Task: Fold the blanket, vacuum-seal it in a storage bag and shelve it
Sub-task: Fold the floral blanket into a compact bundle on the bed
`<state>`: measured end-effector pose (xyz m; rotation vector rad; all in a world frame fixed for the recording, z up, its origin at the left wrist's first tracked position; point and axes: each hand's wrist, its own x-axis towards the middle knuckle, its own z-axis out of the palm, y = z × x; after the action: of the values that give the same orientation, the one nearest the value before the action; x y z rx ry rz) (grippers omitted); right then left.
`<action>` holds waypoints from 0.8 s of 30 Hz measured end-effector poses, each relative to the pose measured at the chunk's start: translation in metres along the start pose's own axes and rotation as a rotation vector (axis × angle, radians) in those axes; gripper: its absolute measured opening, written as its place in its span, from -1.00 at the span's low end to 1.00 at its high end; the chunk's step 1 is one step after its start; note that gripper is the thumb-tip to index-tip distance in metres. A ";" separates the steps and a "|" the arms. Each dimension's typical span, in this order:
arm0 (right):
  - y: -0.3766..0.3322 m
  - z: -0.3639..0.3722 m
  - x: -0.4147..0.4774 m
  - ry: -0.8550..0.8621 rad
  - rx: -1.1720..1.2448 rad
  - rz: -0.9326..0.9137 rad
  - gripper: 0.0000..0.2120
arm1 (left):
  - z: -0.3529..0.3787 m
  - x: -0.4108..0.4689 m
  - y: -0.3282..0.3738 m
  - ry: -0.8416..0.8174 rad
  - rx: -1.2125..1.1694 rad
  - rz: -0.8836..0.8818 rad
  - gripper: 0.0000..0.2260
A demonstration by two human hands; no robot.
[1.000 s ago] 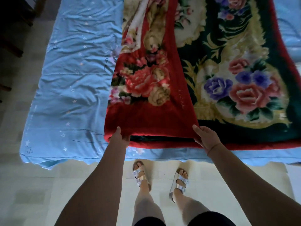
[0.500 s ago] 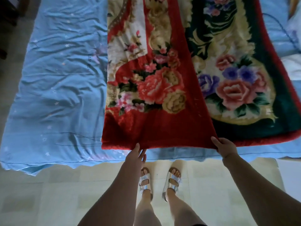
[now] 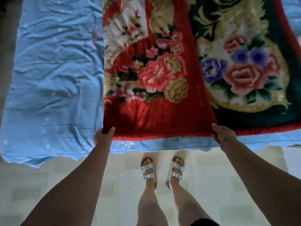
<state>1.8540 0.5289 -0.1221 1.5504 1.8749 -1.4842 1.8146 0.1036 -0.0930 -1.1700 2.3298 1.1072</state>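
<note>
A thick floral blanket lies across the bed, red on its folded-over left part and dark green with roses on the right part. My left hand pinches the near left corner of the red flap. At the flap's near right corner, where it meets the green layer, my right hand grips the edge. The red flap rests over the green layer, its near hem along the bed's front edge.
A light blue starred sheet covers the bed, bare to the left of the blanket. I stand on pale tiled floor at the bed's front edge; my feet in silver sandals point toward it.
My hands have spread apart along the red flap's near hem, the left one moving back to the left corner. The flap lies flatter, and the view has shifted left.
</note>
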 end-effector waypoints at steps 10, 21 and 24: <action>0.018 0.008 -0.014 0.087 -0.428 -0.108 -0.62 | -0.034 0.019 -0.037 -0.012 0.214 -0.026 -0.64; -0.011 -0.023 -0.032 0.148 -0.155 -0.165 -0.56 | 0.006 -0.022 0.053 0.065 0.256 0.266 -0.51; -0.020 -0.042 -0.040 0.145 -0.093 -0.208 -0.48 | 0.037 -0.055 0.094 -0.035 0.176 0.377 -0.53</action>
<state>1.8672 0.5439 -0.0643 1.4947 2.2142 -1.3751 1.7725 0.1959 -0.0386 -0.6600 2.6255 0.9967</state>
